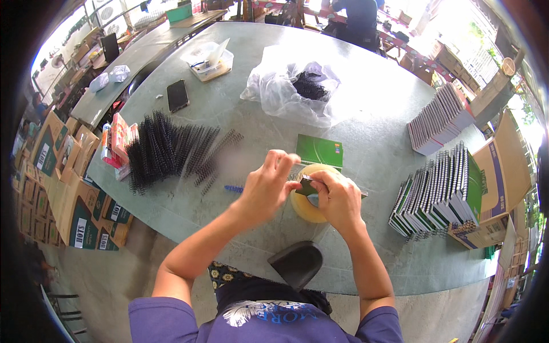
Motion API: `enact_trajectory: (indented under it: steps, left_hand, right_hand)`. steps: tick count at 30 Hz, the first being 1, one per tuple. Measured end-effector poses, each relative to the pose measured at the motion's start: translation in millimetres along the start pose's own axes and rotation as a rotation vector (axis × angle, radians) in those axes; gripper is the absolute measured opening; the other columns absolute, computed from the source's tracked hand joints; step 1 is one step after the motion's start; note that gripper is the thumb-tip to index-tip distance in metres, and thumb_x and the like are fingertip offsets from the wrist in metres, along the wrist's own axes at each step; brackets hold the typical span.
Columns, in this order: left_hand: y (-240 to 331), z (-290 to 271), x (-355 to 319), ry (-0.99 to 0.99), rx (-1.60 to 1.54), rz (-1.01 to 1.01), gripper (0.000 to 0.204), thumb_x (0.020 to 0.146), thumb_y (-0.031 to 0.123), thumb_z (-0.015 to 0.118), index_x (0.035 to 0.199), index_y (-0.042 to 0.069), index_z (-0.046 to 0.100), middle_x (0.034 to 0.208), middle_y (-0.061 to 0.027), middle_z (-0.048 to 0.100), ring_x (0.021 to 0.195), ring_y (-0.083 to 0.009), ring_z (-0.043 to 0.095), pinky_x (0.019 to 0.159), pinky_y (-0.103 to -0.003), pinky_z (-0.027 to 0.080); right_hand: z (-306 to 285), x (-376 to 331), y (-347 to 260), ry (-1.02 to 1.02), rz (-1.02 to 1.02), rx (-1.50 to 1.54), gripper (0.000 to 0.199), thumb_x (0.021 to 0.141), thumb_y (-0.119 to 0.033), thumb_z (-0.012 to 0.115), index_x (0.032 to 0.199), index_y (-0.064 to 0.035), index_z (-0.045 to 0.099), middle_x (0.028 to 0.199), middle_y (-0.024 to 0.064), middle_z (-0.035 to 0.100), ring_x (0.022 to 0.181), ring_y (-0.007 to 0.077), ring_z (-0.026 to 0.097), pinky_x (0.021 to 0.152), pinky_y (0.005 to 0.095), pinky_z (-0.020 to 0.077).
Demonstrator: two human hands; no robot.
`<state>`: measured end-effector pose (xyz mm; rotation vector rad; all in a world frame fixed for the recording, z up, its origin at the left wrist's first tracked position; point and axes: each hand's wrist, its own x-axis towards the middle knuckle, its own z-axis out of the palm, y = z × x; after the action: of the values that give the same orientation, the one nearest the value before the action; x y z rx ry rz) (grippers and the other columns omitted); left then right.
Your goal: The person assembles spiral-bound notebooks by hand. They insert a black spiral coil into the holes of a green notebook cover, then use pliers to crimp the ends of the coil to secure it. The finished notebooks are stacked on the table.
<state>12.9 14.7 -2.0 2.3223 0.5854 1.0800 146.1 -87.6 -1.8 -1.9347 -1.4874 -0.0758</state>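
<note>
My two hands meet over a large roll of clear packing tape (305, 206) lying flat on the grey-green table (229, 114). My left hand (266, 184) pinches at the roll's upper left rim with its fingertips. My right hand (338, 198) rests on the roll and grips a small dark flat tool (306, 186) against it. A green-covered notebook (320, 151) lies just beyond the roll. A small blue piece (233, 188) lies on the table to the left of my left hand.
A pile of black spiral binding coils (171, 151) spreads at the left. Spiral notebooks stand in stacks at the right (440, 194) and far right (439, 119). A clear plastic bag (291, 86), a phone (178, 95) and a plastic tray (209, 60) lie farther back. Cardboard boxes (63, 188) sit on the floor.
</note>
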Motion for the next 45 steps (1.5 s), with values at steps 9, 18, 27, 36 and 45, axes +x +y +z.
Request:
enact_trajectory:
  steps: [9,18,27,36,45]
  left_hand:
    - [-26,-27,4,-0.461,-0.061,-0.211,0.018,0.083,0.019,0.062,0.094,0.005,0.06,0.078,-0.0131,0.063,0.071,-0.0208,0.063,0.062,-0.034,0.048]
    - [-13,-15,10,-0.304,0.028,0.043,0.023,0.073,0.018,0.071,0.087,0.007,0.056,0.081,-0.0095,0.055,0.075,-0.0294,0.053,0.069,-0.038,0.044]
    - [20,31,-99,-0.643,-0.121,0.054,0.033,0.071,0.014,0.069,0.102,0.009,0.058,0.086,-0.0105,0.054,0.084,-0.0291,0.055,0.071,-0.038,0.046]
    - [32,-12,-15,-0.293,0.213,0.112,0.027,0.071,0.002,0.068,0.095,0.008,0.058,0.087,-0.0084,0.052,0.075,-0.0237,0.054,0.062,-0.035,0.046]
    - [21,0,-18,-0.262,0.088,0.266,0.028,0.065,0.001,0.071,0.091,0.008,0.062,0.089,-0.0101,0.057,0.079,-0.0252,0.055,0.068,-0.035,0.048]
  right_hand:
    - [10,5,-4,0.08,-0.046,0.002,0.014,0.077,-0.018,0.064,0.09,-0.0122,0.062,0.081,0.0034,0.065,0.084,0.022,0.061,0.08,0.0367,0.042]
    - [1,1,2,-0.187,-0.064,-0.148,0.02,0.077,-0.015,0.062,0.095,-0.0059,0.061,0.088,0.012,0.065,0.085,0.0273,0.061,0.078,0.0388,0.0443]
    - [-34,-16,57,-0.176,0.301,0.635,0.024,0.071,-0.001,0.071,0.095,0.0015,0.065,0.086,0.0113,0.068,0.075,0.0157,0.065,0.068,0.0276,0.0517]
    - [-5,-39,59,0.028,0.345,1.129,0.019,0.078,0.005,0.064,0.097,0.0038,0.065,0.093,0.0117,0.067,0.087,0.0153,0.062,0.08,0.0273,0.0501]
    - [-2,-48,57,0.09,0.362,1.107,0.016,0.078,0.007,0.063,0.093,0.0042,0.065,0.09,0.0104,0.067,0.084,0.0148,0.062,0.079,0.0255,0.05]
